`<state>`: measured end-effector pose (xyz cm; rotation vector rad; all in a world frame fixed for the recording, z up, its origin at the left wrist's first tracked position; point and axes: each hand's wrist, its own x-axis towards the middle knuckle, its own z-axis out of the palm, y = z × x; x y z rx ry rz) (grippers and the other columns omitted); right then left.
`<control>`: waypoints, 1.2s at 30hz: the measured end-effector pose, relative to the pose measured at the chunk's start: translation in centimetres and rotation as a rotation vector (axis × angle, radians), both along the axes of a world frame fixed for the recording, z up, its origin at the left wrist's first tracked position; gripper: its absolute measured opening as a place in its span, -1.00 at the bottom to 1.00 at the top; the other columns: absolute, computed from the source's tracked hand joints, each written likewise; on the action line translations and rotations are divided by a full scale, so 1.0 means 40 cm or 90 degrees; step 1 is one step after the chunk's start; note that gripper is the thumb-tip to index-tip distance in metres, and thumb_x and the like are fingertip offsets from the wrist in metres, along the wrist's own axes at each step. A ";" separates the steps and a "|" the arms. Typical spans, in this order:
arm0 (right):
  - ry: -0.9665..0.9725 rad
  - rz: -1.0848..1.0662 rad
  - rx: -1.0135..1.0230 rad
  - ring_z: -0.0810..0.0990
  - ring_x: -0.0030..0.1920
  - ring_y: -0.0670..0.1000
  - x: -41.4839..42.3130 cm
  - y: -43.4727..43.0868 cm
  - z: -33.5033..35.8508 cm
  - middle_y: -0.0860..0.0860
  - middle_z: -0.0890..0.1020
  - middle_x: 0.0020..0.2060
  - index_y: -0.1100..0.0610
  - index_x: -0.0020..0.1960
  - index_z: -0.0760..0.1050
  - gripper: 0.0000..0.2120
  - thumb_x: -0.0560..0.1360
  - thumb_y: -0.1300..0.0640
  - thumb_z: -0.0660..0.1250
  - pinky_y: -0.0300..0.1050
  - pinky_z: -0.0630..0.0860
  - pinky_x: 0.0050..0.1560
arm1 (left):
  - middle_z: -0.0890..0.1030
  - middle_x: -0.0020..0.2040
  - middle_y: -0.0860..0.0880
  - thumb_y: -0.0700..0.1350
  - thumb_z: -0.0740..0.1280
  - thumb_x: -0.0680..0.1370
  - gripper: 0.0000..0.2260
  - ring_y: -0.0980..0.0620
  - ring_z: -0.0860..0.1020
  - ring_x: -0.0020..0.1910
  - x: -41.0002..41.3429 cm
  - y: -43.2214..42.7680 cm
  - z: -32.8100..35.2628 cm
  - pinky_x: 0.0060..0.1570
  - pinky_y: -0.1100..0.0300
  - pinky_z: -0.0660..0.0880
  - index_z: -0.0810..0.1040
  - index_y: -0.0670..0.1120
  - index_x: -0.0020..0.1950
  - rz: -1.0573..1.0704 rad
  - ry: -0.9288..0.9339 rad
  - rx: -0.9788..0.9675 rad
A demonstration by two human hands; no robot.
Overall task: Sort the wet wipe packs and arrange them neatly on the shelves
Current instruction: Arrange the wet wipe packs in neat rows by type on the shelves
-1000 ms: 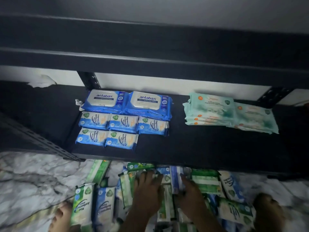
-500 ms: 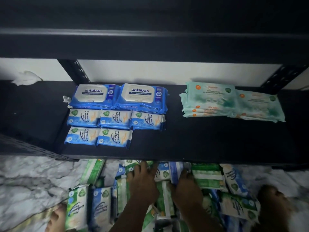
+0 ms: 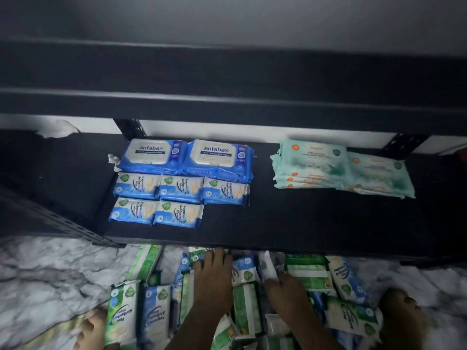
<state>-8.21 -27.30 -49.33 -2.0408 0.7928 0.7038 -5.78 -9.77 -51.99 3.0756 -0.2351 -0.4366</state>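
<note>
Five blue-white packs flat on shelf; left hand grip released over pile; right hand unclear.

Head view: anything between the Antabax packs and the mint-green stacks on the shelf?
Nothing. In the head view only bare black shelf separates the Antabax packs from the mint-green stacks.

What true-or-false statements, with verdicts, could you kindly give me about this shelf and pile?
1. Two antabax packs lie side by side on the shelf. True.
2. Six small blue packs lie in front of them. False: five.
3. The pale green packs sit left of the blue ones. False: right.
4. The left hand and right hand rest on the pile on the floor. True.
</note>
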 end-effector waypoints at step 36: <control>-0.372 -0.205 0.133 0.65 -0.12 0.02 -0.284 0.027 0.360 0.05 0.68 -0.05 -0.03 0.17 0.46 -0.60 0.45 0.30 0.47 -0.07 0.52 -0.14 | 0.60 0.06 -0.12 -0.41 0.52 0.41 -0.50 -0.11 0.66 -0.18 -0.327 0.149 0.407 -0.32 -0.05 0.62 0.48 0.01 0.20 0.578 0.048 -0.887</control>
